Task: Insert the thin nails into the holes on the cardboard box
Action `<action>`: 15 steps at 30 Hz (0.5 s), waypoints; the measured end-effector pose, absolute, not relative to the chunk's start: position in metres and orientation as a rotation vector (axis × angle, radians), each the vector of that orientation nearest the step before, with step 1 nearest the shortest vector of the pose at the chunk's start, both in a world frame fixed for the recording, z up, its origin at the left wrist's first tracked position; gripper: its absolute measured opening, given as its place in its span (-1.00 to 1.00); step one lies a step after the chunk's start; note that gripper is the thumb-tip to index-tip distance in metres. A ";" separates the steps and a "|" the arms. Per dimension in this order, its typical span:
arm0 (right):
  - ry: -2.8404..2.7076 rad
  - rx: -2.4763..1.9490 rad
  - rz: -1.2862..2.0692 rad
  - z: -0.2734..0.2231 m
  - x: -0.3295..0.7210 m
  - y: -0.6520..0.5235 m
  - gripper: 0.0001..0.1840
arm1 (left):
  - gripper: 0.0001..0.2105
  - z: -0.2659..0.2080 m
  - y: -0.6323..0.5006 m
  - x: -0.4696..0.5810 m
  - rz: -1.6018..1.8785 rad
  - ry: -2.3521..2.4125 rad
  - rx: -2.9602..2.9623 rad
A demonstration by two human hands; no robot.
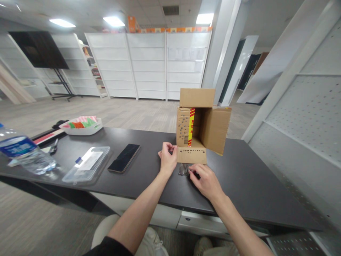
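Note:
An open cardboard box lies on its side on the dark table, its mouth facing me. Its front flap hangs down to the tabletop and has a row of small holes, with a round metal head near each end. My left hand is closed, thumb and fingers pinched at the flap's left edge. Just below the flap lies a neat row of thin metal screws; they could be nails. My right hand is closed at the right end of that row, fingertips pinched on one, mostly hidden.
To the left lie a black phone, a clear plastic case and a tilted water bottle. Behind them is a white basket with colourful packets. A white perforated panel stands at the right.

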State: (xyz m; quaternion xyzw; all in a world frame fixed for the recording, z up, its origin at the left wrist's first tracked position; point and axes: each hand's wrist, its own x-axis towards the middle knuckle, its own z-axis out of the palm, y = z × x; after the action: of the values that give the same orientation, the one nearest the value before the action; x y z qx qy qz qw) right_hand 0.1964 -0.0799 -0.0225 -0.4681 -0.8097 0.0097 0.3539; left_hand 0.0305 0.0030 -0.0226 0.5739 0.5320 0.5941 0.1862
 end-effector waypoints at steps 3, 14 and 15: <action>-2.098 -1.214 0.029 -0.023 0.196 -0.080 -0.85 | -0.85 -0.023 0.003 0.030 1.668 1.509 1.617; -2.122 -1.255 0.078 -0.021 0.195 -0.081 -0.89 | -0.88 -0.023 0.003 0.031 1.669 1.508 1.633; -2.125 -1.254 0.082 -0.020 0.195 -0.081 -0.89 | -0.87 -0.023 0.003 0.031 1.668 1.509 1.630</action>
State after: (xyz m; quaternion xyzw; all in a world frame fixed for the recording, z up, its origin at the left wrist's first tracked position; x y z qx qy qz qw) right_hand 0.1954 -0.0810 -0.0202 -0.4796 -0.8125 0.0313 0.3299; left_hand 0.0310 0.0028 -0.0228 0.5770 0.5343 0.5905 0.1811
